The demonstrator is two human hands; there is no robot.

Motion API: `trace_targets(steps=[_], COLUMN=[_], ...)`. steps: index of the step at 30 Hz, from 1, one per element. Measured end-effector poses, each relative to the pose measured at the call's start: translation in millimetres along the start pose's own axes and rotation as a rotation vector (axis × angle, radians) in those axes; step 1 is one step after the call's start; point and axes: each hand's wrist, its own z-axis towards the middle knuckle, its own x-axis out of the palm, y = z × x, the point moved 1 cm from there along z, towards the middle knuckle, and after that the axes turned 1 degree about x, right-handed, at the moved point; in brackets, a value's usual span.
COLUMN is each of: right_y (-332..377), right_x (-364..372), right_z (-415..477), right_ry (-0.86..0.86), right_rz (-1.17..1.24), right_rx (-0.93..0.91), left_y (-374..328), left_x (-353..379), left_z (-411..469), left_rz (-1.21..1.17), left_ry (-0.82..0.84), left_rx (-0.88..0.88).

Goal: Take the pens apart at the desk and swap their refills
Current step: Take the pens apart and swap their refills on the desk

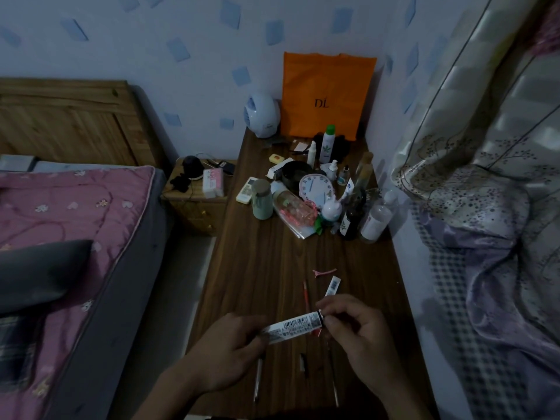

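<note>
Both my hands hold a white pen barrel with a barcode label [292,326] over the dark wooden desk [260,268]. My left hand [225,356] grips its lower left end. My right hand [356,331] pinches the black upper right end. A thin red refill [306,294] lies on the desk just beyond the barrel. A pale pen [258,380] lies below my left hand. A small dark pen part [304,363] and a thin dark rod [333,377] lie between my wrists. Another white labelled piece [332,285] lies beyond my right hand.
A pink hair clip [325,271] lies past the refill. Bottles, a small clock [316,187] and an orange bag [325,95] crowd the far end of the desk. A bed with a pink quilt [69,225] stands left, a curtain [485,147] hangs right.
</note>
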Motion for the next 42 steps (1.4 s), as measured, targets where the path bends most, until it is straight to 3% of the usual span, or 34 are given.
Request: trace_targets(steps=[8, 17, 30, 35, 42], right_y=[-5, -11, -19, -30, -38], right_x=[3, 6, 9, 7, -6], right_z=[0, -3, -7, -5, 5], right_ry=[0.036, 0.072, 0.123, 0.051, -0.268], right_rz=[0.068, 0.074, 0.058, 0.107, 0.481], right_rx=[0.101, 0.121, 0.161, 0.187, 0.246], left_y=[1, -7, 4, 7, 15], left_x=[-4, -15, -4, 2, 13], left_z=[-3, -11, -12, -9, -8], left_rz=[0.039, 0.324, 0.417, 0.324, 0.154], left_ry=[0.044, 0.067, 0.129, 0.139, 0.106], left_rx=[-0.035, -0.007, -0.033, -0.057, -0.138])
